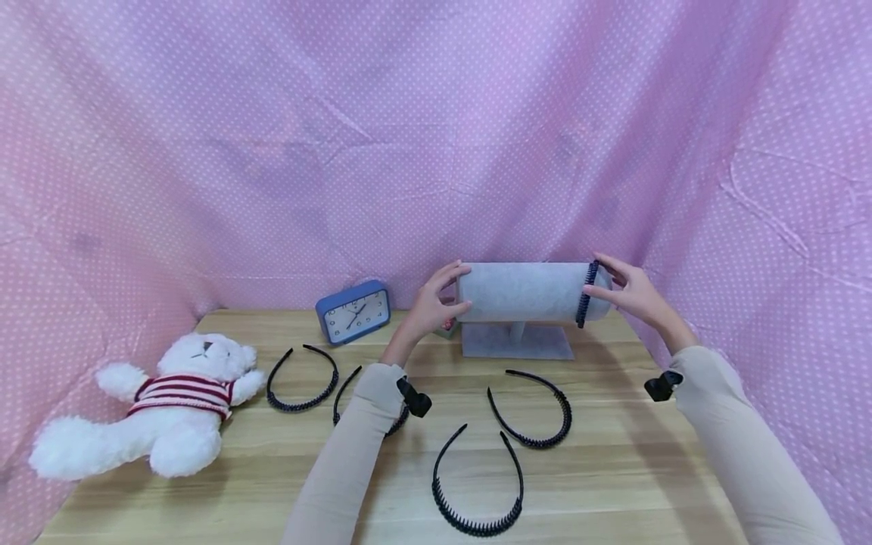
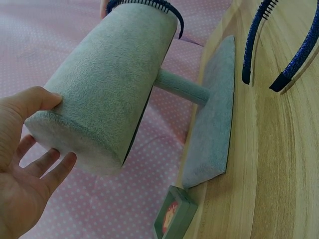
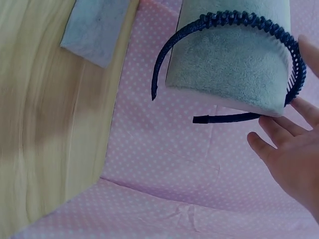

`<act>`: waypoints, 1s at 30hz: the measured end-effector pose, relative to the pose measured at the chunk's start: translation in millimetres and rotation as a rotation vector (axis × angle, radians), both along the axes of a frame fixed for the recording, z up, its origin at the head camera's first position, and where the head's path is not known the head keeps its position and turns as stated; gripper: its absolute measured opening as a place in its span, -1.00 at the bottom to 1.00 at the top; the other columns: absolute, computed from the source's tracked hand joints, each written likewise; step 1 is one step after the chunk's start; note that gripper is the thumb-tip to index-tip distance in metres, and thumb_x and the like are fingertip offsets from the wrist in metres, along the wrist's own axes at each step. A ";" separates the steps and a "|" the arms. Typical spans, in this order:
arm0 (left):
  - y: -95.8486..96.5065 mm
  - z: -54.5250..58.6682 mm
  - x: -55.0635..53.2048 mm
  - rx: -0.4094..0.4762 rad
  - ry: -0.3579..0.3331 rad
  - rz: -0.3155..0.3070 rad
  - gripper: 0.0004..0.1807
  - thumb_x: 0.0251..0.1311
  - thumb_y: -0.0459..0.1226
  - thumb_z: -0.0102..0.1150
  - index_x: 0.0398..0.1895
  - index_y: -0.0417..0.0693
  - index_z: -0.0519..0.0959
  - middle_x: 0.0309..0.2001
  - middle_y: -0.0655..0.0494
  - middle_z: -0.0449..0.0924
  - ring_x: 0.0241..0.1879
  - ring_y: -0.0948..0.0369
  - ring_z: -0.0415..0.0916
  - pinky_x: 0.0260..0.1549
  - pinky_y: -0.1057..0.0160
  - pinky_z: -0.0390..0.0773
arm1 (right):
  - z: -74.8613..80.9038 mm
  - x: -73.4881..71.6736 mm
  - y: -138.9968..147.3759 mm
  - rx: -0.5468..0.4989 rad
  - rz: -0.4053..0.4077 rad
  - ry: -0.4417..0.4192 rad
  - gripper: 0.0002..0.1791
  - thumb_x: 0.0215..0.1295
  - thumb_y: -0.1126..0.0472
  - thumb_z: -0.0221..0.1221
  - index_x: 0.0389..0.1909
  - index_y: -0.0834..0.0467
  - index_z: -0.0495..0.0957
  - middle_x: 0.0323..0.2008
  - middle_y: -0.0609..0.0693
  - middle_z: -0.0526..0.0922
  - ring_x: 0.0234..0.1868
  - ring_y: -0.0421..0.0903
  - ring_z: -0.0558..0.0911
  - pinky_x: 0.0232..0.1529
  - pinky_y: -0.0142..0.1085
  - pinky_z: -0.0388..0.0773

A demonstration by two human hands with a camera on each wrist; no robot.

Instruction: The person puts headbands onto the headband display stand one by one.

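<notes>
A grey plush headband display stand has a horizontal roll on a short post and a flat base. My left hand holds the roll's left end, thumb on its side and fingertips at the end face in the left wrist view. Near the right end, a dark toothed headband sits around the roll, its two tips sticking out past it. My right hand holds this headband at that end, thumb in front and fingers above in the head view. The right wrist view shows the fingers spread by the roll's edge.
More dark headbands lie on the wooden table, such as one at the front and one right of it. Leftward are a blue clock and a white plush bear. A small green box stands beside the base.
</notes>
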State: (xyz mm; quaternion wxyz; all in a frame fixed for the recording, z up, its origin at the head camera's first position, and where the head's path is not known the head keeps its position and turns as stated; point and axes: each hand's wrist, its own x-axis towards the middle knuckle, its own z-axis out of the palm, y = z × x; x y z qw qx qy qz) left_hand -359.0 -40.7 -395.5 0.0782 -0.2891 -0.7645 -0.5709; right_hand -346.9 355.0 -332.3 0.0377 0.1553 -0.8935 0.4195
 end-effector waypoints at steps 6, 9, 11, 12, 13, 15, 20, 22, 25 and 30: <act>0.2 -0.5 2.9 -0.020 0.015 0.020 -0.32 0.26 -0.34 0.37 0.46 -0.01 0.41 0.61 -0.08 0.09 0.56 -0.05 0.14 0.42 -0.03 0.41 | -2.6 7.2 -0.1 0.105 -0.002 0.134 -0.14 0.27 0.22 0.40 0.51 0.31 0.22 0.49 0.42 0.22 0.49 0.48 0.18 0.45 0.35 0.16; 0.6 -0.4 3.8 -0.023 0.012 0.024 -0.32 0.28 -0.35 0.35 0.47 -0.02 0.39 0.61 -0.06 0.08 0.57 0.00 0.11 0.43 0.04 0.39 | -3.9 8.1 0.0 0.146 0.001 0.144 -0.01 0.14 0.22 0.49 0.54 0.28 0.18 0.51 0.40 0.19 0.50 0.49 0.16 0.45 0.36 0.14; 0.7 -0.1 4.2 -0.020 0.008 0.022 -0.31 0.29 -0.36 0.34 0.48 -0.04 0.38 0.62 -0.06 0.08 0.58 0.01 0.11 0.42 0.05 0.42 | -4.8 7.6 0.3 0.167 0.008 0.142 0.08 0.06 0.23 0.53 0.56 0.26 0.14 0.53 0.40 0.15 0.50 0.50 0.13 0.46 0.38 0.10; 0.8 0.0 4.6 -0.016 0.003 0.021 -0.31 0.29 -0.36 0.34 0.48 -0.04 0.37 0.62 -0.05 0.08 0.57 0.01 0.12 0.40 0.06 0.44 | -5.0 7.2 0.3 0.175 0.014 0.138 0.12 0.03 0.23 0.54 0.57 0.25 0.11 0.54 0.40 0.13 0.51 0.50 0.12 0.47 0.38 0.08; 0.9 -0.2 4.6 -0.006 -0.002 0.014 -0.31 0.29 -0.38 0.34 0.48 -0.05 0.37 0.62 -0.06 0.07 0.57 0.00 0.12 0.38 0.02 0.46 | -5.1 7.0 0.1 0.185 0.018 0.137 0.14 0.01 0.24 0.55 0.58 0.25 0.10 0.54 0.40 0.12 0.51 0.50 0.11 0.48 0.38 0.07; 1.1 -0.6 4.6 0.008 -0.009 0.005 -0.31 0.29 -0.40 0.33 0.49 -0.06 0.37 0.62 -0.09 0.06 0.57 -0.03 0.13 0.36 -0.04 0.48 | -5.0 6.1 0.1 0.203 0.024 0.128 0.17 -0.01 0.25 0.55 0.59 0.24 0.07 0.54 0.41 0.11 0.51 0.51 0.10 0.48 0.39 0.04; 1.9 -0.6 3.9 0.042 -0.026 -0.021 -0.31 0.28 -0.43 0.32 0.48 -0.10 0.37 0.61 -0.15 0.04 0.56 -0.09 0.13 0.32 -0.17 0.49 | -1.6 3.7 0.4 0.262 0.040 0.084 0.20 0.03 0.23 0.54 0.62 0.17 0.01 0.55 0.42 0.07 0.52 0.50 0.08 0.49 0.40 0.01; 1.9 -0.5 3.3 0.053 -0.030 -0.025 -0.31 0.27 -0.44 0.32 0.47 -0.12 0.37 0.61 -0.15 0.05 0.55 -0.10 0.14 0.32 -0.19 0.48 | 0.8 2.3 0.0 0.274 0.053 0.066 0.20 0.04 0.22 0.53 0.62 0.17 0.00 0.55 0.43 0.05 0.53 0.49 0.06 0.50 0.40 -0.02; 1.8 -0.8 2.1 0.065 -0.031 -0.027 -0.32 0.26 -0.45 0.33 0.46 -0.13 0.39 0.60 -0.16 0.06 0.55 -0.10 0.14 0.31 -0.19 0.48 | 4.7 -0.2 -2.0 0.285 0.069 0.039 0.20 0.03 0.24 0.54 0.62 0.20 0.00 0.56 0.43 0.01 0.55 0.48 0.01 0.51 0.39 -0.08; 1.1 -1.7 0.6 0.049 -0.020 -0.018 -0.32 0.26 -0.43 0.34 0.46 -0.09 0.40 0.61 -0.13 0.07 0.56 -0.06 0.15 0.32 -0.11 0.50 | 11.5 -4.2 -5.7 0.327 0.105 0.010 0.24 -0.02 0.30 0.55 0.60 0.28 -0.04 0.56 0.47 -0.07 0.57 0.47 -0.09 0.53 0.38 -0.14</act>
